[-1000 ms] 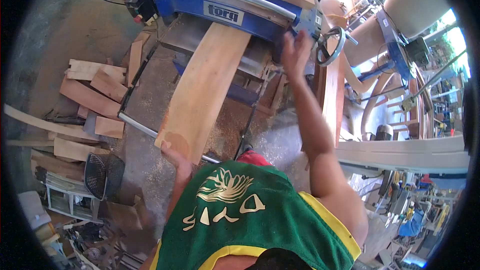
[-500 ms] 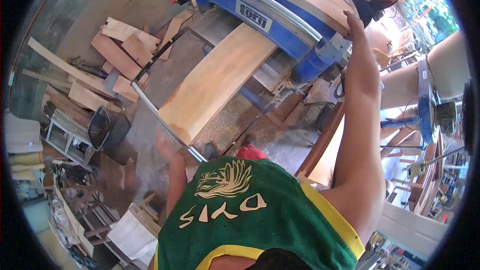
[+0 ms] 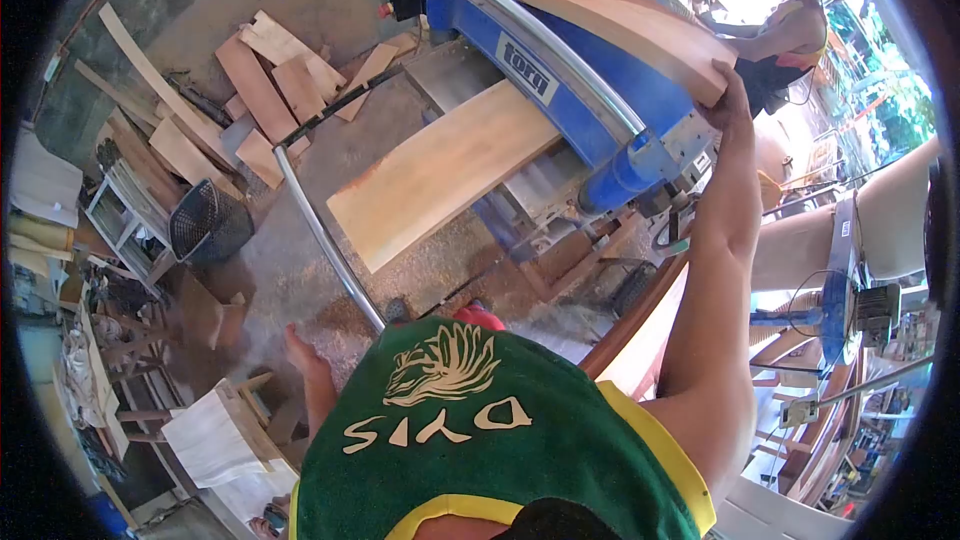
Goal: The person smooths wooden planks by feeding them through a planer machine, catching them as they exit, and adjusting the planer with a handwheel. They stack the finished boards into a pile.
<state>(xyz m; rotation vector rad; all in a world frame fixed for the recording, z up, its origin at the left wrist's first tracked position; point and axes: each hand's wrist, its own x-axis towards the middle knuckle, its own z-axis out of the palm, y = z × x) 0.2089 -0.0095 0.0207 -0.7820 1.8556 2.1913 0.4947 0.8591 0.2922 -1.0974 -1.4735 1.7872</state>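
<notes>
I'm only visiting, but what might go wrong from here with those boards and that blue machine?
The upper board atop the blue machine might slip, as only the right hand holds it, at one end.
The lower board sticks out of the machine with neither hand on it, so it could shift or dip unguided.
Wood chips on the floor could make footing slippery.

The planer (image 3: 590,120) was bright blue, with a silvery bar (image 3: 560,37) and a pale, dark-lettered label (image 3: 527,67). The lower board (image 3: 450,175) was pale yellow-tan with a reddish-brown edge, the upper board (image 3: 625,25) a warmer pinkish brown. The shirt (image 3: 530,465) was green with yellow trim (image 3: 660,450), a cream flower-like print (image 3: 440,370) and cream letters (image 3: 505,413); the basket (image 3: 205,225) was near black.
</notes>
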